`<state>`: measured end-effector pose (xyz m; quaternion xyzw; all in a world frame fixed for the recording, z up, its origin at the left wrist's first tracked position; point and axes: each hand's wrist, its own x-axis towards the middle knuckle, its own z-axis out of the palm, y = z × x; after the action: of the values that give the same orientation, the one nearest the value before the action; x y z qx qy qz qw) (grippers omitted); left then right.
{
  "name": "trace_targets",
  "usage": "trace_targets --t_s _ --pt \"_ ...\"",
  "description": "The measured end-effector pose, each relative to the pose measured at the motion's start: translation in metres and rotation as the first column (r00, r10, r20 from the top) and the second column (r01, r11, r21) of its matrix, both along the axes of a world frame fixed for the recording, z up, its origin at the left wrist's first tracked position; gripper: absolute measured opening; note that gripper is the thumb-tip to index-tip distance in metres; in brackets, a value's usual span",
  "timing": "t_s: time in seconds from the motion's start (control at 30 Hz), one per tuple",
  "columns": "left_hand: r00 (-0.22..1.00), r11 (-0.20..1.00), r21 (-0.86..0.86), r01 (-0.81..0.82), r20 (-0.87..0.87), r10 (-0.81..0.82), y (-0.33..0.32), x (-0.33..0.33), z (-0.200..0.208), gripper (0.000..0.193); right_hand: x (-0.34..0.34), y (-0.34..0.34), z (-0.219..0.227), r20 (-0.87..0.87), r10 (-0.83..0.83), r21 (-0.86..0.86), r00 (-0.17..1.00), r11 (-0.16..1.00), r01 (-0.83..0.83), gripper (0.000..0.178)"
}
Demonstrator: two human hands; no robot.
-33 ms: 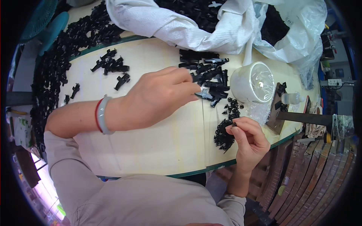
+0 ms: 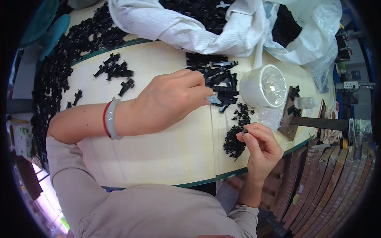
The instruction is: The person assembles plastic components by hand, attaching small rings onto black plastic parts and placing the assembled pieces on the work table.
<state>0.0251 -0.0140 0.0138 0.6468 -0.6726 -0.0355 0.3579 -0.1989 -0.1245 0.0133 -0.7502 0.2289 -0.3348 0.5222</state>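
Note:
My left hand (image 2: 168,101) reaches across the table to a heap of glossy black plastic parts (image 2: 222,81). Its fingers are closed, with thumb and forefinger at the end of one shiny part (image 2: 214,100) that catches grey light. The far side of that grip is hidden by the hand. Lower down on the right, my right hand (image 2: 264,148) pinches a small dark piece (image 2: 245,131) between thumb and forefinger. Just left of these fingertips lies a pile of small black ring-like pieces (image 2: 235,142).
A white tub (image 2: 262,87) lined with clear film stands right of the heap. Beyond it sit a white sack (image 2: 174,25) and a metal plate (image 2: 287,125) with a bar. Loose black parts (image 2: 115,67) lie left; a dense mass of them (image 2: 51,87) lines the left edge.
My left fingertips have shifted slightly right, covering more of the shiny part. The right hand keeps its pinch; the whole view has shifted a little.

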Motion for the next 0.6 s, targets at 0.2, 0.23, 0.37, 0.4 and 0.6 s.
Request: trace_targets --t_s 0.2,0.23,0.37,0.4,0.6 --pt "0.997 0.978 0.209 -0.01 0.074 -0.006 -0.021 -0.008 -0.007 0.019 0.003 0.003 0.0 0.098 -0.024 0.308 0.995 0.951 -0.008 0.013" --pt "0.997 0.977 0.212 -0.004 0.074 -0.012 -0.023 -0.009 -0.006 0.019 0.002 0.003 0.0 0.098 -0.03 0.311 0.995 0.95 -0.002 0.013" --pt "0.999 0.976 0.215 0.033 0.003 -0.035 -0.026 -0.01 -0.003 0.018 0.001 0.0 -0.006 0.174 0.041 0.277 0.984 0.957 -0.089 0.014" --pt "0.998 0.977 0.202 0.068 -0.03 -0.063 -0.027 -0.011 -0.004 0.018 0.001 -0.001 -0.008 0.172 0.078 0.262 0.982 0.957 -0.122 0.015" --pt "0.79 0.928 0.2 0.313 -0.598 -0.137 -0.008 -0.015 0.012 0.007 0.006 0.006 -0.005 0.046 0.059 0.143 0.997 0.988 -0.066 0.021"
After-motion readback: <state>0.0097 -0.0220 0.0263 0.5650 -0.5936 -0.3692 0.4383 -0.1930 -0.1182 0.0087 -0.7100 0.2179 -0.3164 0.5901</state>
